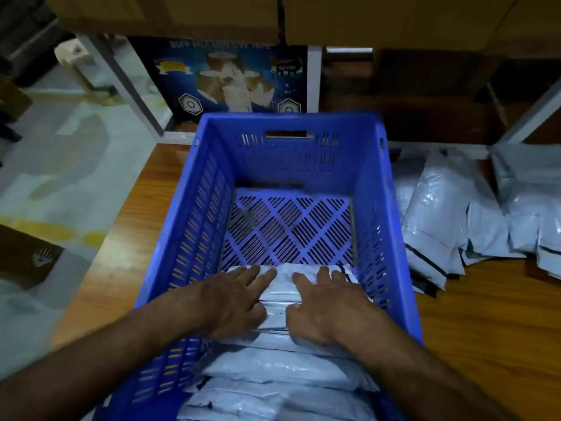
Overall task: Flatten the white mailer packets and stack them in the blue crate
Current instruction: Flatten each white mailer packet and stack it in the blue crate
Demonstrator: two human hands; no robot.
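A blue slotted crate (373, 189) stands on a wooden table. Its near half holds several white mailer packets (282, 366) standing in a row, one behind another. Both my hands are inside the crate on the farthest packet (282, 284). My left hand (233, 299) lies on the packet's left side with straight fingers pointing away from me. On its right side my right hand (328, 305) presses down, fingers spread, thumb against the packet edge. The far half of the crate floor (288, 226) is bare.
A heap of loose white mailer packets (455, 214) lies on the wooden table (485, 323) to the right of the crate. Behind the crate stand a printed adhesive-tape carton (224, 77) and brown cardboard boxes (394, 16) on white shelving. Pale floor (60, 177) lies left.
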